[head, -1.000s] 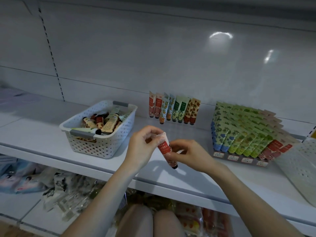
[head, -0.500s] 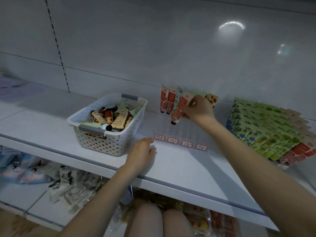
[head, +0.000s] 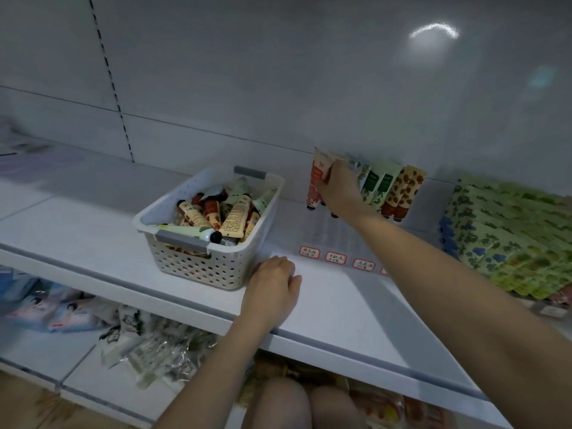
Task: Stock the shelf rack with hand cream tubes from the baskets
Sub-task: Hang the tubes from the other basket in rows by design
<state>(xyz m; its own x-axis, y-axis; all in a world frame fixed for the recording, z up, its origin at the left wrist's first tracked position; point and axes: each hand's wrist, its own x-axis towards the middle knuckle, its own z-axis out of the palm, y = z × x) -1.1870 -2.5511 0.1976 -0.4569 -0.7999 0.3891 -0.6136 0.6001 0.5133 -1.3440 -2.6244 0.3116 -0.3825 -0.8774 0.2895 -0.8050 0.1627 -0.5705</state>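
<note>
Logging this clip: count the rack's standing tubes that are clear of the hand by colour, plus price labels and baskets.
Green-and-white tubes: 2
Orange-spotted tubes: 2
Price labels: 4, one partly hidden
Basket: 1
Total: 9
The right hand grips a red tube; the tubes behind it are too hidden to count.

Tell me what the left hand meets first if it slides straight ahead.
Likely the rack, at its front lip by the leftmost label; depth is unclear. The left hand rests on the shelf beside the basket.
</note>
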